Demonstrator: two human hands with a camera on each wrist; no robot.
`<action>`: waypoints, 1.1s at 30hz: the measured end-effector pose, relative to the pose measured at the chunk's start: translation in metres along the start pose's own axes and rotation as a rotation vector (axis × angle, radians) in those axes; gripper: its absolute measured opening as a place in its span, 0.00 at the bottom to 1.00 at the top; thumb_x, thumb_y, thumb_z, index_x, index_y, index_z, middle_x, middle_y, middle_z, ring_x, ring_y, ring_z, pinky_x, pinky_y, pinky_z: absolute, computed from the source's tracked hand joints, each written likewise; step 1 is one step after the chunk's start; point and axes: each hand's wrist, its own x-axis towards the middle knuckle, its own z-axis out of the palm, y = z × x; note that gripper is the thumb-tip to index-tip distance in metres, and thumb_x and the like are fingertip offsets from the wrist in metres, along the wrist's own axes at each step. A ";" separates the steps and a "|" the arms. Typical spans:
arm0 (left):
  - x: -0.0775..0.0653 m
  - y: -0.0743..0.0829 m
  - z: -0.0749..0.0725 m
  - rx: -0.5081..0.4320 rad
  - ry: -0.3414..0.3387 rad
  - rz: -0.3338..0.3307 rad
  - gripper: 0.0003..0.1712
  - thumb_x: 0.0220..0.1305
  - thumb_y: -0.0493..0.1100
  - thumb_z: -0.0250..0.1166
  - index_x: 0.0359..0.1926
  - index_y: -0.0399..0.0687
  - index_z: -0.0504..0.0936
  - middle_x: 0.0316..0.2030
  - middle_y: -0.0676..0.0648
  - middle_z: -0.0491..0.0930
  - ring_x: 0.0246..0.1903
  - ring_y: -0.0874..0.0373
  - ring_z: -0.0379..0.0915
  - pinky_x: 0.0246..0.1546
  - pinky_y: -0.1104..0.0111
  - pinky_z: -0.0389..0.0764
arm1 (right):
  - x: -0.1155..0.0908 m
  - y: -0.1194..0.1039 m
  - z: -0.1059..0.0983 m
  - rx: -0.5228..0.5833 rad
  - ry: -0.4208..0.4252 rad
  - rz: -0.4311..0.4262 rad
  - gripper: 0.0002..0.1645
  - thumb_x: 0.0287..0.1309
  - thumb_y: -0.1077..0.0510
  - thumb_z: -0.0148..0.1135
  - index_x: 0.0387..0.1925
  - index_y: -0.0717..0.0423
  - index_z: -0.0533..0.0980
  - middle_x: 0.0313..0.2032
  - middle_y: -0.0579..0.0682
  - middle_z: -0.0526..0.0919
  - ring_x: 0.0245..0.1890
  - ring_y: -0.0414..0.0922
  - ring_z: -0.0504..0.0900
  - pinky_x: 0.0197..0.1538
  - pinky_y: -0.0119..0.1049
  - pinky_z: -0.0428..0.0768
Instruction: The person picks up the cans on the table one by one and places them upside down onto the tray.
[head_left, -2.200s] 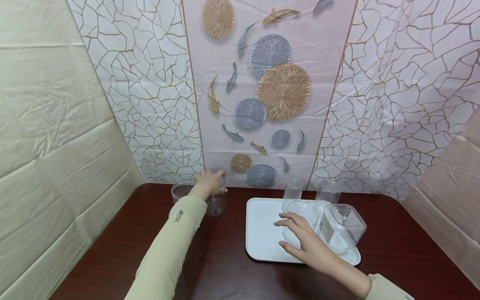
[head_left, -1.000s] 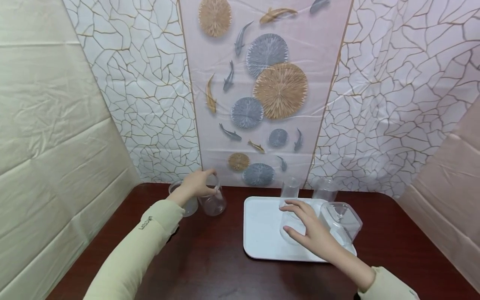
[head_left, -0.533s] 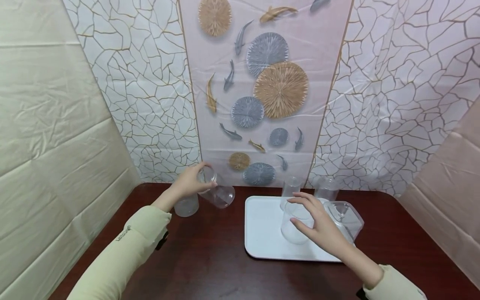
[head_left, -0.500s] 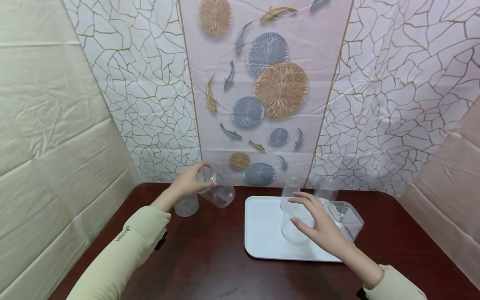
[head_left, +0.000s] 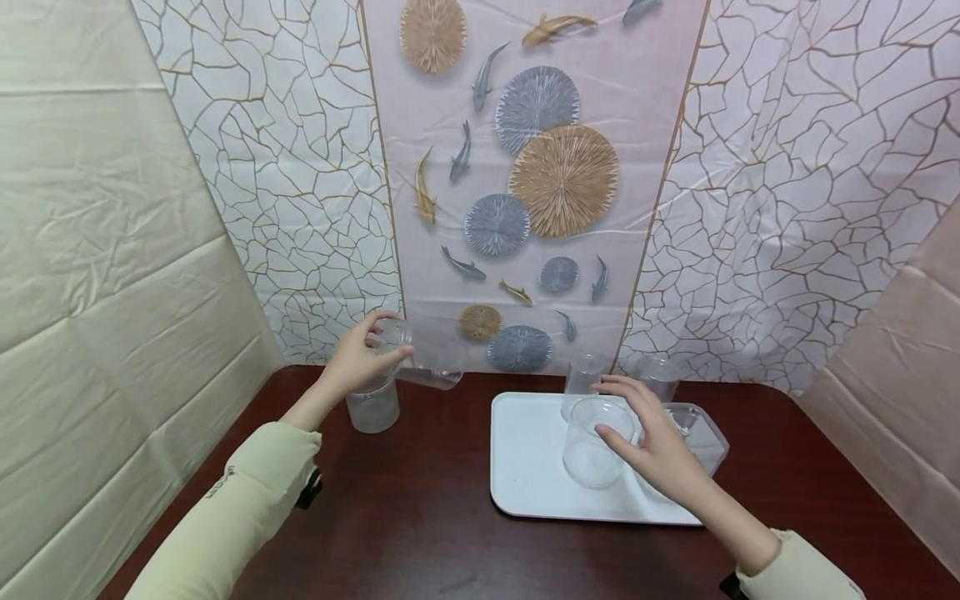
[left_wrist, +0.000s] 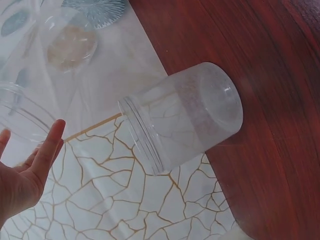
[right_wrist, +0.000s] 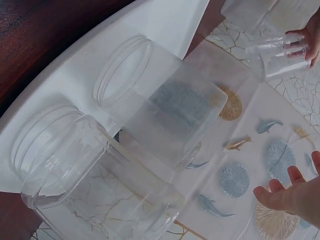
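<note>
My left hand (head_left: pixel 352 358) grips a clear plastic jar (head_left: pixel 435 367) by its neck, thumb on the near side. That jar is lifted and tilted, its base pointing right. Below the hand, a second clear jar (head_left: pixel 372 410) stands upright on the table; the left wrist view shows this jar (left_wrist: pixel 185 117) with its ridged neck. My right hand (head_left: pixel 660 450) hovers over the white tray (head_left: pixel 517 492), fingers spread and loosely bent. Its thumb overlaps the rim of a round clear jar (head_left: pixel 592 454) in the head view. The right wrist view shows that hand (right_wrist: pixel 295 200) apart from the jars.
A square-sided clear jar (head_left: pixel 705 437) lies at the tray's right side, partly behind my right hand. Two more clear jars, one narrow (head_left: pixel 583 375) and one wider (head_left: pixel 663 375), stand toward the back. A patterned cloth (head_left: pixel 315 250) hangs behind the dark red table (head_left: pixel 420 517).
My left hand has moved left and up; the jar in it has gone from upright to lifted and strongly tilted. My right hand has shifted slightly right over the tray.
</note>
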 end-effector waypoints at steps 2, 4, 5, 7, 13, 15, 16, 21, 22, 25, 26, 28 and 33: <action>-0.002 -0.001 -0.002 -0.021 0.027 0.004 0.35 0.55 0.56 0.68 0.62 0.56 0.67 0.56 0.34 0.71 0.53 0.37 0.73 0.49 0.47 0.75 | 0.000 0.001 -0.001 0.016 0.015 -0.008 0.29 0.47 0.69 0.67 0.54 0.61 0.72 0.56 0.57 0.72 0.60 0.41 0.66 0.61 0.14 0.53; -0.004 -0.003 -0.004 -0.041 0.045 0.004 0.36 0.55 0.56 0.68 0.63 0.57 0.67 0.57 0.34 0.71 0.53 0.37 0.72 0.50 0.47 0.75 | 0.000 0.002 -0.001 0.031 0.026 -0.003 0.30 0.47 0.69 0.67 0.56 0.60 0.72 0.56 0.57 0.72 0.61 0.34 0.64 0.60 0.13 0.53; -0.005 -0.003 -0.005 -0.053 0.050 0.000 0.36 0.55 0.56 0.68 0.63 0.57 0.66 0.58 0.35 0.70 0.53 0.37 0.72 0.50 0.47 0.75 | 0.000 0.003 -0.001 0.042 0.031 0.002 0.31 0.47 0.70 0.67 0.56 0.60 0.72 0.56 0.57 0.72 0.61 0.31 0.63 0.60 0.13 0.53; -0.007 -0.004 -0.007 -0.080 0.052 -0.007 0.36 0.56 0.57 0.67 0.64 0.58 0.66 0.59 0.35 0.69 0.54 0.38 0.71 0.50 0.47 0.75 | 0.001 0.002 -0.002 0.063 0.039 0.015 0.32 0.48 0.70 0.67 0.57 0.60 0.71 0.57 0.57 0.71 0.61 0.26 0.61 0.60 0.14 0.55; -0.010 -0.002 -0.008 -0.190 0.068 -0.024 0.35 0.57 0.55 0.67 0.64 0.58 0.65 0.60 0.36 0.68 0.56 0.37 0.69 0.48 0.47 0.76 | 0.004 -0.002 -0.003 0.134 0.035 0.074 0.36 0.50 0.70 0.66 0.62 0.60 0.66 0.60 0.56 0.69 0.60 0.22 0.59 0.58 0.26 0.70; -0.010 -0.001 -0.007 -0.228 0.078 -0.024 0.34 0.58 0.53 0.67 0.64 0.58 0.65 0.60 0.36 0.68 0.56 0.36 0.69 0.48 0.47 0.77 | 0.006 -0.005 -0.003 0.155 0.027 0.096 0.38 0.51 0.70 0.66 0.64 0.58 0.64 0.61 0.55 0.68 0.59 0.23 0.60 0.56 0.23 0.71; -0.011 -0.001 -0.007 -0.244 0.083 -0.021 0.34 0.58 0.52 0.67 0.64 0.57 0.65 0.60 0.36 0.68 0.56 0.36 0.70 0.49 0.47 0.77 | 0.007 -0.006 -0.003 0.164 0.021 0.107 0.39 0.51 0.69 0.65 0.65 0.57 0.63 0.62 0.55 0.67 0.60 0.25 0.60 0.56 0.21 0.71; -0.013 0.004 -0.002 -0.342 0.077 0.018 0.32 0.60 0.48 0.65 0.64 0.56 0.65 0.60 0.36 0.67 0.56 0.36 0.69 0.45 0.50 0.79 | 0.012 -0.013 -0.002 0.189 -0.012 0.165 0.44 0.54 0.65 0.65 0.70 0.47 0.57 0.67 0.53 0.60 0.63 0.39 0.61 0.57 0.46 0.73; -0.014 0.006 0.000 -0.364 0.070 0.026 0.32 0.61 0.48 0.64 0.64 0.55 0.64 0.60 0.36 0.67 0.57 0.37 0.69 0.43 0.52 0.80 | 0.012 -0.013 -0.002 0.200 -0.013 0.170 0.45 0.54 0.65 0.65 0.70 0.47 0.56 0.67 0.53 0.60 0.64 0.40 0.61 0.57 0.43 0.74; -0.017 0.012 0.005 -0.427 0.044 0.048 0.32 0.62 0.45 0.63 0.65 0.54 0.63 0.60 0.35 0.65 0.57 0.37 0.68 0.37 0.61 0.81 | 0.014 -0.013 -0.001 0.248 -0.012 0.174 0.46 0.53 0.67 0.65 0.71 0.48 0.55 0.69 0.52 0.58 0.66 0.34 0.59 0.56 0.27 0.73; -0.018 0.015 0.007 -0.442 0.037 0.054 0.32 0.62 0.44 0.63 0.65 0.54 0.63 0.60 0.35 0.65 0.57 0.37 0.68 0.36 0.63 0.81 | 0.014 -0.012 -0.001 0.267 -0.011 0.173 0.46 0.53 0.68 0.65 0.71 0.49 0.55 0.69 0.53 0.57 0.66 0.30 0.58 0.56 0.22 0.72; -0.020 0.019 0.010 -0.461 0.031 0.073 0.32 0.61 0.42 0.64 0.65 0.53 0.63 0.59 0.35 0.65 0.57 0.37 0.69 0.36 0.65 0.81 | 0.015 -0.012 -0.002 0.305 -0.008 0.168 0.46 0.53 0.69 0.63 0.71 0.52 0.54 0.69 0.52 0.57 0.64 0.24 0.56 0.55 0.17 0.69; -0.025 0.033 0.017 -0.481 0.030 0.107 0.33 0.59 0.41 0.65 0.64 0.55 0.65 0.59 0.36 0.66 0.56 0.39 0.70 0.43 0.59 0.80 | 0.017 -0.012 -0.003 0.405 -0.004 0.168 0.45 0.55 0.71 0.60 0.71 0.53 0.53 0.71 0.45 0.55 0.64 0.22 0.56 0.54 0.17 0.71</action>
